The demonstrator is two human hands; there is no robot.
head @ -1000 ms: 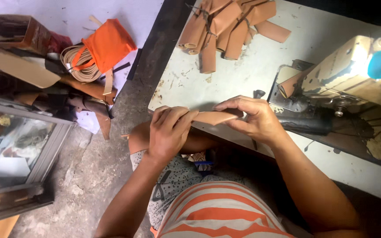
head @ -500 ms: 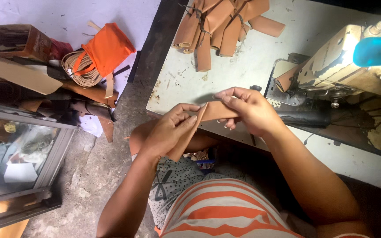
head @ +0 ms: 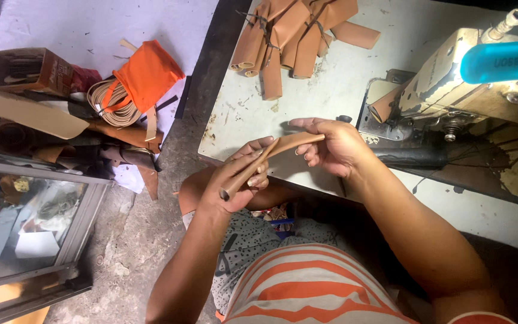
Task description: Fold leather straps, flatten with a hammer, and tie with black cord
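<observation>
Left hand (head: 235,183): its grip is closed around the lower end of a folded brown leather strip (head: 265,163), fingers wrapped over it.
Right hand (head: 331,146): its grip pinches the upper end of the same strip between thumb and fingers; the other fingers are curled below.
Strip: it runs tilted between the two grips, held in the air just above the near edge of the surface (head: 331,90).
Beyond the right grip: a sewing machine (head: 469,78) with a blue part on top.
Beyond the left grip: a pile of rolled brown leather pieces (head: 289,33) lies on the surface.
Far left of the left grip: an orange bag (head: 145,75) with coiled strap, on the floor.
</observation>
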